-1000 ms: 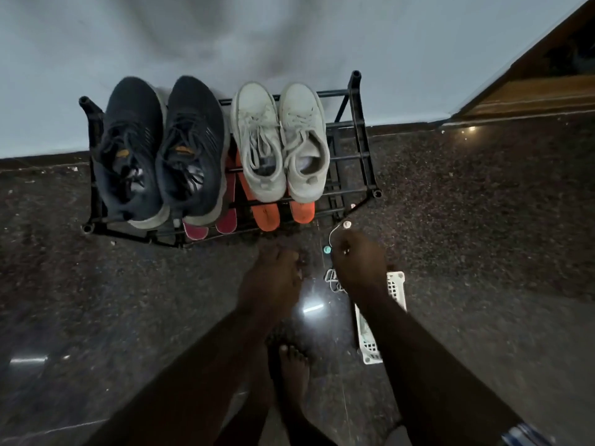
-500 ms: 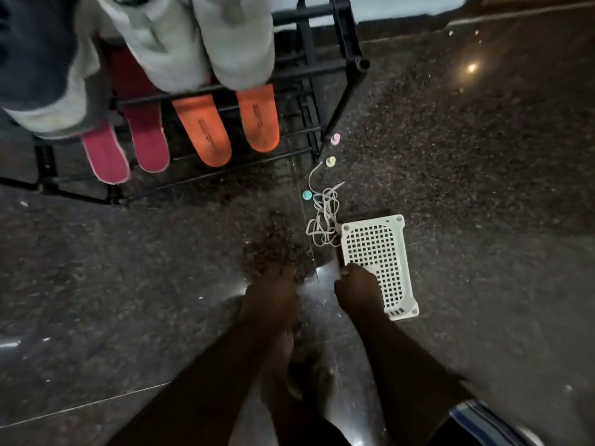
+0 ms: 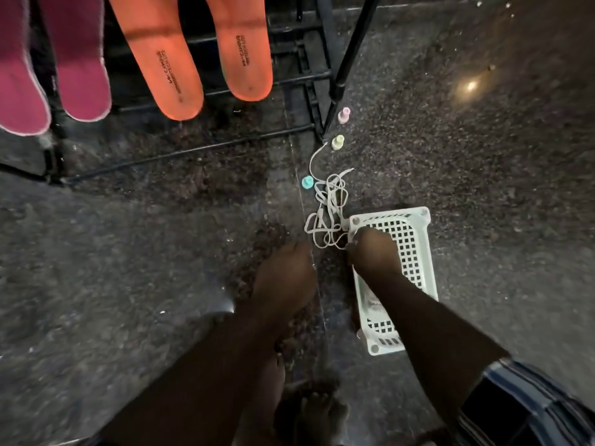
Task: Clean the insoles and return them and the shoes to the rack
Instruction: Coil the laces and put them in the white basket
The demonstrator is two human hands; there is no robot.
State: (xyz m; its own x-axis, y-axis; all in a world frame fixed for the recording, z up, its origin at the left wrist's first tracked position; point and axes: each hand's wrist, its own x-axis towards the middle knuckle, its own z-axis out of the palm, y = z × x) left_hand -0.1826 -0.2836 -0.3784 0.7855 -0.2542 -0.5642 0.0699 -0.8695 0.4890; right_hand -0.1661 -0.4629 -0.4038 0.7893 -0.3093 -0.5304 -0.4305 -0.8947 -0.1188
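The right hand (image 3: 373,252) lies on the near-left corner of a white perforated basket (image 3: 415,252), beside tangled white laces (image 3: 328,214) — its grip cannot be made out. The left hand (image 3: 283,278) hovers over the floor, fingers hidden. Two orange insoles (image 3: 161,56) and two pink insoles (image 3: 80,66) overhang the black rack (image 3: 322,72) — their black print is unreadable.

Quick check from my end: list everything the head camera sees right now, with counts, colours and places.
orange insoles: 2, orange, on rack, top centre
pink insoles: 2, magenta, on rack, top left
rack: 1, black, top
basket: 1, white, floor, under right hand
laces: tangle, white, beside basket
small pegs: 3, pink, yellow, teal, floor by rack's corner
floor: dark speckled
foot: 1, bare, bottom centre
left hand: centre, grip unclear
right hand: on basket's corner
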